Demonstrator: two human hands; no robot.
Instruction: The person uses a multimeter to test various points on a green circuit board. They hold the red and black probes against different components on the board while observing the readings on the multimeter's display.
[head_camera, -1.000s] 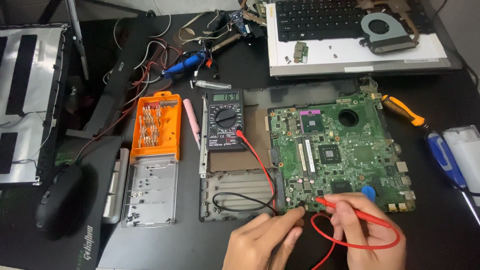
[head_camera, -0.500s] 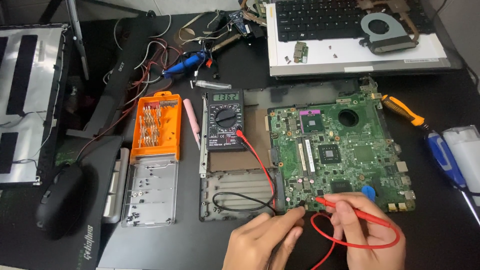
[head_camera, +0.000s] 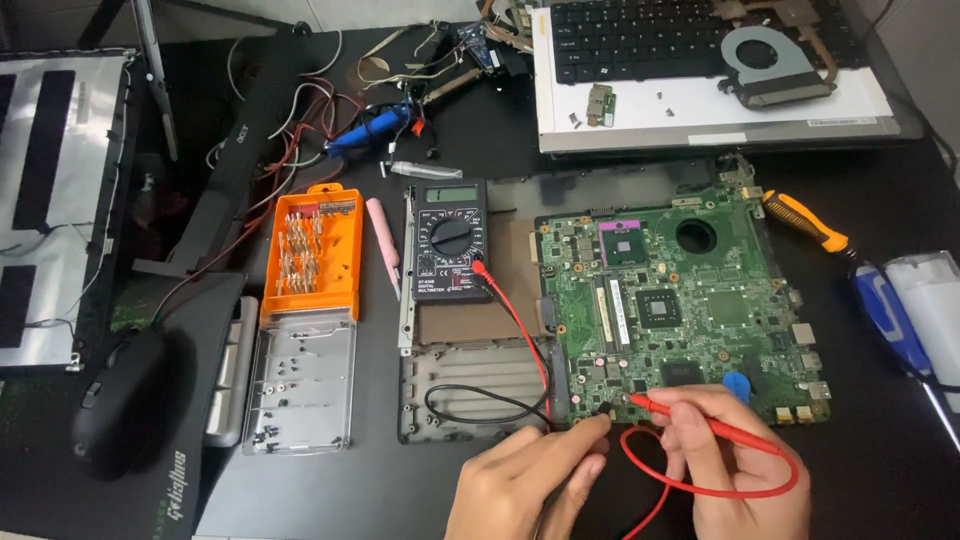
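The right hand (head_camera: 735, 460) comes in from the bottom edge, palm down, its grip pinching the red multimeter probe (head_camera: 705, 420) between thumb and fingers like a pen. The probe slants up and to the left from that grip, its metal tip touching the near left corner of the green laptop motherboard (head_camera: 690, 300). The red lead (head_camera: 700, 480) loops beneath the same hand and back toward the bottom edge.

The left hand (head_camera: 525, 485) lies just left of the right one, fingers drawn together and reaching to the board's near corner. Its grip seems pressed onto the black probe, but the fingers hide the probe itself, so I cannot tell exactly what it pinches. The black lead (head_camera: 480, 400) curls away to the left of this hand across a grey laptop base panel (head_camera: 480, 385).

Beyond the left grip, farther up the table (head_camera: 400, 480), stands the black digital multimeter (head_camera: 450, 240), with a round dial and a pale rectangular screen at its top; a second red wire runs from it down toward the hands. Left of the meter lies a pink stick-shaped tool (head_camera: 383, 235), then an orange screwdriver bit case (head_camera: 310, 250) with its clear lid (head_camera: 300, 385) opened toward the near side. Far left of the hands sits a black computer mouse (head_camera: 120, 400). Right of the board, beyond the right grip, lie an orange-handled screwdriver (head_camera: 805, 222) and a blue-handled one (head_camera: 885, 320). At the far edge rests a laptop keyboard deck (head_camera: 700, 100) with a white rectangular label strip, carrying a round cooling fan (head_camera: 775, 60).
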